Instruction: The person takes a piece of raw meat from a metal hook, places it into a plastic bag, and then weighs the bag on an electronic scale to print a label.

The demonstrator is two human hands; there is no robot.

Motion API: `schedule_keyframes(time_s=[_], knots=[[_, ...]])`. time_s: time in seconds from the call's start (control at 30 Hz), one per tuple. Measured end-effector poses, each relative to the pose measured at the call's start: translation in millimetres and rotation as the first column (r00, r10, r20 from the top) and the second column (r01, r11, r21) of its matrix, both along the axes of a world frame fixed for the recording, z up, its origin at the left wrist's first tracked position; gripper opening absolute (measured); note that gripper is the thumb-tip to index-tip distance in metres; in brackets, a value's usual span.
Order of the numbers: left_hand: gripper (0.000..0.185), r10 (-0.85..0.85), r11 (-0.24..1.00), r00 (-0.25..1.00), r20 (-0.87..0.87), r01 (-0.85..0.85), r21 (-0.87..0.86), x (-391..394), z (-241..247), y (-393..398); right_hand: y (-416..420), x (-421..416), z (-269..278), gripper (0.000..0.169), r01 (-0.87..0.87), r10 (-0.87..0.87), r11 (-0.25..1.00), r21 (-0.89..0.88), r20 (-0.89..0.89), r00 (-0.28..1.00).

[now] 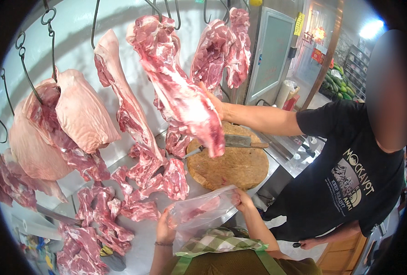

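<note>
My left hand (pixel 165 227) and my right hand (pixel 242 200) grip opposite sides of a clear plastic bag (pixel 203 211) in front of my checked apron. A piece of meat (pixel 200 209) shows through the film; whether it lies inside or behind cannot be told. Just beyond the bag stands a round wooden chopping block (pixel 237 168), bearing a cleaver (pixel 237 141) and the blade of a narrower knife (pixel 193 152). Above the block, a long cut of raw meat (pixel 186 96) hangs from a hook, with another person's hand (pixel 212 101) against its side.
A person in a black T-shirt (pixel 330 165) stands at the right. Large cuts with skin (pixel 83 110) hang from metal hooks at the left. Several bony meat pieces (pixel 100 213) lie on the metal counter (pixel 145 244). Green vegetables (pixel 339 84) fill a crate at the back right.
</note>
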State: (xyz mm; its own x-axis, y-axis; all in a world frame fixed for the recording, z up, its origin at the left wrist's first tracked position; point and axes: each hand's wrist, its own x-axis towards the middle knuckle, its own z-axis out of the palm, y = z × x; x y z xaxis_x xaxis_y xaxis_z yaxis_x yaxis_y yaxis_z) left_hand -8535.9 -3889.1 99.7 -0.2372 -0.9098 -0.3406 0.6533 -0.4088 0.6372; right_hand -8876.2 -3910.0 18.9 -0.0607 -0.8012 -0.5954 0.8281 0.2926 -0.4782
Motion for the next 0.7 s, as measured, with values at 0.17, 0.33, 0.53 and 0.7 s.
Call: schedule_keyframes(time_s=[0.17,0.33,0.53,0.7], knots=[[0.037,-0.043,0.999,0.997,-0.07,0.041,-0.019,2.1,1.0,3.3,8.0,0.7,3.1,0.014,0.016,-0.016,0.999,0.044,0.014,1.0],[0.035,-0.05,0.998,0.998,-0.048,0.051,0.025,-1.9,7.1,7.0,13.3,-2.8,-0.4,0.016,0.009,-0.008,0.998,0.062,-0.019,1.0],[0.033,0.025,0.993,0.999,-0.025,-0.022,0.115,-0.4,-1.6,9.1,19.6,-2.8,-6.9,0.015,0.028,-0.028,0.999,0.043,-0.015,1.0],[0.031,0.027,0.994,0.999,-0.03,-0.024,0.108,2.3,-4.2,12.2,23.4,-0.7,7.7,0.014,0.023,-0.023,1.0,0.02,-0.012,1.0]])
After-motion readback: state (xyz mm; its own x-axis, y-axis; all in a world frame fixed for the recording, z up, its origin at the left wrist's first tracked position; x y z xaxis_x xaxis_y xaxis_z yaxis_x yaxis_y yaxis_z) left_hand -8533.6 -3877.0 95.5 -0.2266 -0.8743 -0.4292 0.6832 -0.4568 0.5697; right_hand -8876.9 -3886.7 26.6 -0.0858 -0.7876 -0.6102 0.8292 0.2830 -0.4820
